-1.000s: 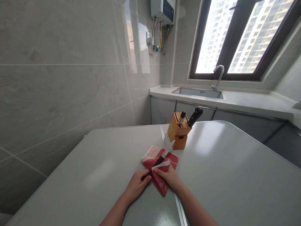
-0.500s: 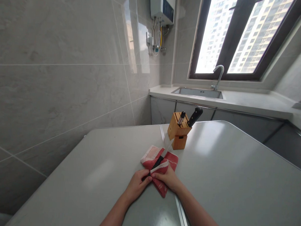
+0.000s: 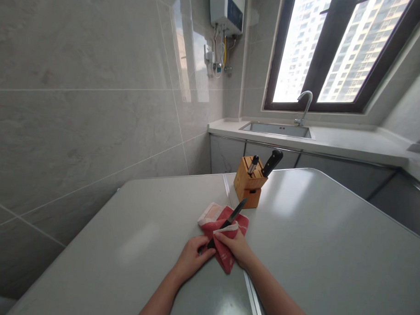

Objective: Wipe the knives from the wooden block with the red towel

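Note:
A kitchen knife (image 3: 238,211) with a black handle lies slanted over a red and white cloth (image 3: 225,259), its blade pointing away to the upper right. My left hand (image 3: 192,258) has its thumb and fingertips around the butt end of the handle. A fold of the cloth is pinched in my right hand (image 3: 237,248) and laps over the handle, hiding its middle. Just beyond the blade tip stands a wooden knife block (image 3: 245,181). Two handles stick up from its slots: a thin one with a silver band (image 3: 253,164) and a larger black knife handle (image 3: 272,163).
All this is on a pale glossy table (image 3: 152,238) with a metal seam strip (image 3: 253,299) running through it. A tiled wall (image 3: 94,126) rises at the left. Behind the table are a counter (image 3: 351,139), a sink (image 3: 278,129) and a faucet (image 3: 305,105).
The knife has shifted slightly up and right and turned, so its blade looks darker now. My right hand and the cloth fold have slid a little along the handle, away from my left hand.

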A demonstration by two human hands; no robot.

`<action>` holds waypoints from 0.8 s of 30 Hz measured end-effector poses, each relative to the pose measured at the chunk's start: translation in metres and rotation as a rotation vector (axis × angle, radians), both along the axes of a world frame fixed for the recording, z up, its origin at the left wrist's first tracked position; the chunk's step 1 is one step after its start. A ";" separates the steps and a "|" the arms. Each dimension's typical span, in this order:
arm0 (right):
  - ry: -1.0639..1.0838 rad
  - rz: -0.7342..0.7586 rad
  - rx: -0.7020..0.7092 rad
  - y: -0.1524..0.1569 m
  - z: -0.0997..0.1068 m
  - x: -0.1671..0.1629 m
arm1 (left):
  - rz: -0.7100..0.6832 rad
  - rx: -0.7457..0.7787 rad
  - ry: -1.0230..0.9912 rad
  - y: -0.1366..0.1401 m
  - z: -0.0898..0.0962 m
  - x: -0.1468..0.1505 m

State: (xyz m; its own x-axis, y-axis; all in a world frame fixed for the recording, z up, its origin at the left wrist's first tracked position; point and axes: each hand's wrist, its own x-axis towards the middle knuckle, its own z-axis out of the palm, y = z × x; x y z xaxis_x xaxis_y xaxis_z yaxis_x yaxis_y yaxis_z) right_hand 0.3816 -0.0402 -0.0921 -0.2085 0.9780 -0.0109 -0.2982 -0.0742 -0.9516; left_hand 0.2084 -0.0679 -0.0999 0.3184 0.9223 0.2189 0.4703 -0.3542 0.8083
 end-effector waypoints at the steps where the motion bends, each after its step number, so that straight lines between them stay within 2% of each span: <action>1: 0.008 -0.011 -0.011 0.000 -0.001 0.000 | 0.002 -0.007 0.008 0.000 0.000 0.000; 10: 0.099 -0.091 -0.119 0.007 -0.011 -0.002 | 0.010 0.005 0.037 0.000 0.002 0.001; 16: 0.185 -0.084 -0.182 0.009 -0.010 -0.003 | 0.010 0.019 0.026 -0.001 0.002 0.001; 24: 0.162 -0.085 -0.172 0.008 -0.004 -0.004 | 0.046 0.012 0.029 -0.001 0.000 0.000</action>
State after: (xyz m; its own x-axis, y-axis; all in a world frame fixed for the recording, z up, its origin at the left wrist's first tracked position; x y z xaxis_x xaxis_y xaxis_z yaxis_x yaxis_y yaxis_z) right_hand 0.3776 -0.0318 -0.0957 -0.1377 0.9787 -0.1524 -0.4577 -0.1994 -0.8665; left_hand 0.2087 -0.0690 -0.0999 0.2822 0.9334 0.2218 0.5091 -0.3416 0.7900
